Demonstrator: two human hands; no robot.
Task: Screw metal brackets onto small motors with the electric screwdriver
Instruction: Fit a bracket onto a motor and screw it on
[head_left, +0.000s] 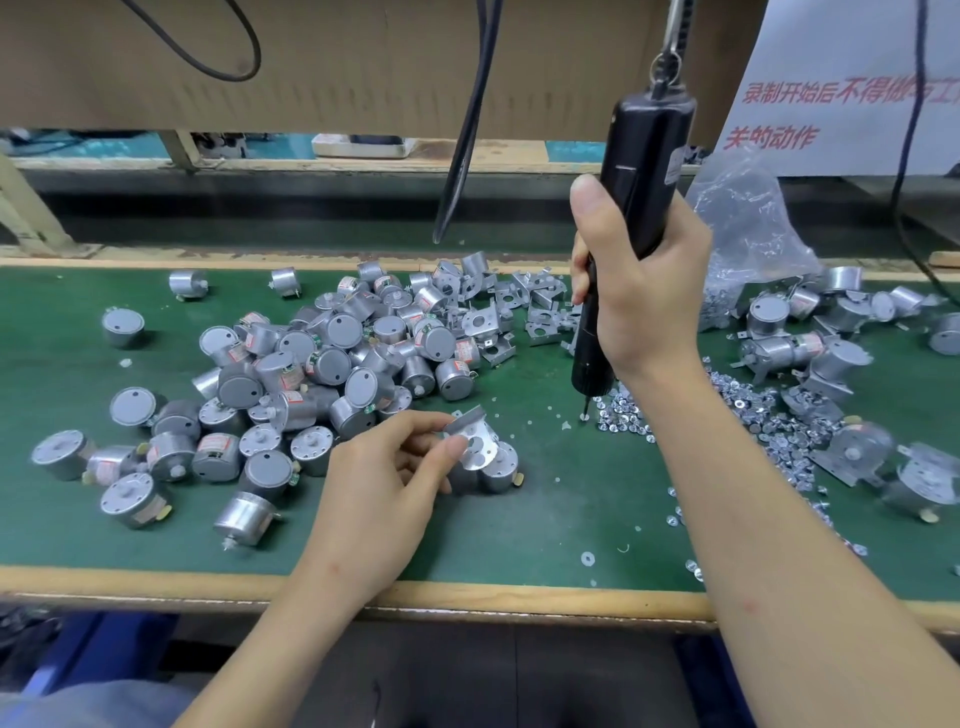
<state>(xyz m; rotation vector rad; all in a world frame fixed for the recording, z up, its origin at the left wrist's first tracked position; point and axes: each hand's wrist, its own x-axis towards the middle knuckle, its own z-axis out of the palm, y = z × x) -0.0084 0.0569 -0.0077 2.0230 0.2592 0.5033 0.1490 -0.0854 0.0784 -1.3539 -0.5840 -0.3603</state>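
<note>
L hand (379, 483) fingers (415, 422) pinch a metal bracket (470, 441) onto a small motor (498, 467) on the green table (519, 525), R hand (641, 296) fingers wrapped tight round the upright electric screwdriver (647, 166), bit tip down by the screws (626, 418), w/ loose motor pile (322, 358) at left & spare brackets (519, 306) behind.

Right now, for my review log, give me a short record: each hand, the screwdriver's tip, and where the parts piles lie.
left hand: pinches a bracket against a motor
right hand: grips the electric screwdriver, near upright
bit tip: down at the edge of the screws
loose motors: heap left of centre
loose brackets: behind the heap, beside the screwdriver
</note>
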